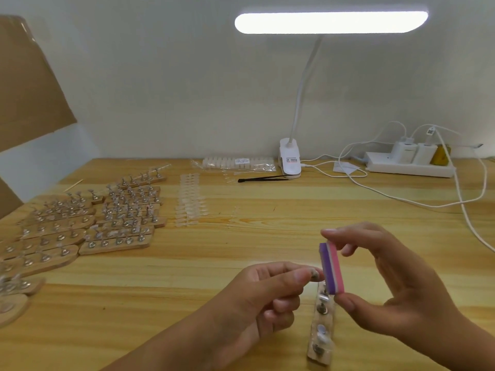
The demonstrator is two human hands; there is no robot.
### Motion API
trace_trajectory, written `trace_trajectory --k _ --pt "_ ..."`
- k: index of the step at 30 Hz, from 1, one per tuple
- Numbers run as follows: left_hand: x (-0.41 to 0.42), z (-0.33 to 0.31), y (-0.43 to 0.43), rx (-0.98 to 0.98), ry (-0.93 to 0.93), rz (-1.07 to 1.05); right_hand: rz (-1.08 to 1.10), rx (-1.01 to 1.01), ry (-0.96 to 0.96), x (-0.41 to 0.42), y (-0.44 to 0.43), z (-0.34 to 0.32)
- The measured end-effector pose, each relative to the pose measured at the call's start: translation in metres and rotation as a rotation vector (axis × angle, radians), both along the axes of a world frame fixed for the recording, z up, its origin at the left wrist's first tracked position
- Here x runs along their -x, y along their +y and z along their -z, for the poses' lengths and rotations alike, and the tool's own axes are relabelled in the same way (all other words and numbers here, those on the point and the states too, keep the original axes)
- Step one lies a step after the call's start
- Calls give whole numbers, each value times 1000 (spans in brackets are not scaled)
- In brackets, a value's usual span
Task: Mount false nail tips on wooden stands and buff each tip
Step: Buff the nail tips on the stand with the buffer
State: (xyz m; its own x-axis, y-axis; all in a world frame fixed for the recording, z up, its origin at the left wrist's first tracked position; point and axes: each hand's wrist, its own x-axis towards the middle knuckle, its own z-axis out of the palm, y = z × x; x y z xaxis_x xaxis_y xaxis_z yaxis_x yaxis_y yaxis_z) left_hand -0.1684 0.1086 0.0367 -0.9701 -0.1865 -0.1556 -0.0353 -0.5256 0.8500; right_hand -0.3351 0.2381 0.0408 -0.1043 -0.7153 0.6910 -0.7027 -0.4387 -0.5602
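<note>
Wooden stand [320,344], studded with metal pegs, is laid lengthwise on the table [267,223] at the near edge, below both hands. One small peg [315,274] is pinched in the fingertips of the left hand [262,293]; whether a tip is mounted cannot be told. A purple-and-pink buffer block [331,269] is gripped by its ends between forefinger and thumb of the right hand [396,285], just beside the peg. More stands [117,218] are ranged at the left, with strips of nail tips [190,202] to their right.

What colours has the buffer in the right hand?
The buffer is purple and pink with a thin white layer between; head view.
</note>
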Motion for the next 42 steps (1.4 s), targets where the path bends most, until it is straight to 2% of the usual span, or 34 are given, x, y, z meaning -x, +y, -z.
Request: trace_trajectory --k 8,13,18,21,24,30,35,36,38,40,42 --pt "1 1 2 -101 -5 -179 76 -20 218 -2 -2 3" --pt "3 3 5 -59 1 -125 104 -45 150 -1 -2 4" --pt "3 6 3 -55 26 -115 80 -21 169 -2 -2 5" --pt "5 7 4 -100 9 -160 78 -25 135 -4 -4 4" --pt "5 6 2 -152 5 -217 52 -11 192 -6 -3 5" --pt "5 5 11 -60 -24 -83 141 -4 -76 1 -5 2" --pt "3 3 8 -63 -11 -127 9 -7 89 1 -1 5" --pt "2 3 9 -16 2 -101 15 -20 56 0 -3 6" --pt "1 3 13 78 12 -28 51 -36 -137 -1 -7 5" --pt "1 2 15 93 8 2 59 -49 -290 2 -7 2" --pt "2 1 13 40 3 -29 13 -34 -218 4 -3 1"
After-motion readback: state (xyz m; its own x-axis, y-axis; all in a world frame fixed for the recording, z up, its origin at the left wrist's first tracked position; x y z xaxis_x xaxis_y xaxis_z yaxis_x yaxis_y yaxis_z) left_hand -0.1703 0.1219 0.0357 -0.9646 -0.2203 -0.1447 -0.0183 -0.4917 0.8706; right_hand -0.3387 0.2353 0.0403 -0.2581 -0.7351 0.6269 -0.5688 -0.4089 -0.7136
